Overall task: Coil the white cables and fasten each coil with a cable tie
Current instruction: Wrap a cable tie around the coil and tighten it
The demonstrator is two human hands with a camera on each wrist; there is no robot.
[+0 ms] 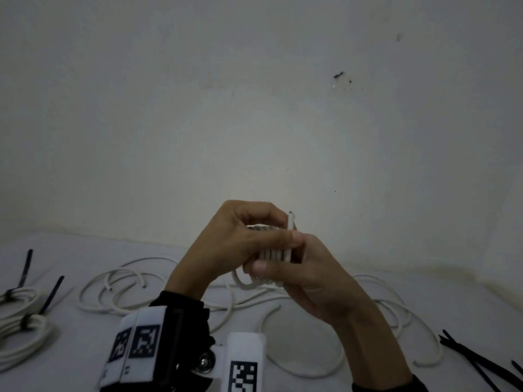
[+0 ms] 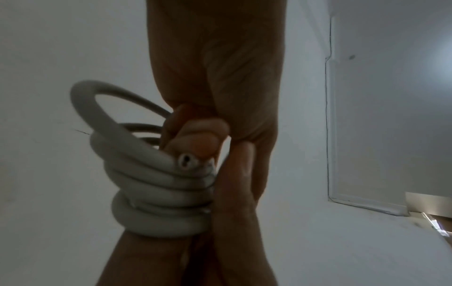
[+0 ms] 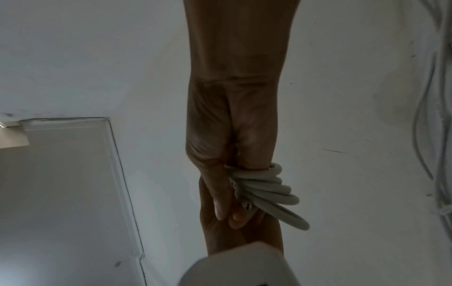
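Coiling white cable, loops stacked

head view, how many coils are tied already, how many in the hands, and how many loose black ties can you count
Tied coils, at the left: 2, one and another
Coil held in both hands: 1
Loose black ties, at the lower right: at least 3, partly cut off
Total: at least 6

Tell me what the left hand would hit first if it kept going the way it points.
Probably the right hand: the left hand points toward it, with only the coil they both grip between them.
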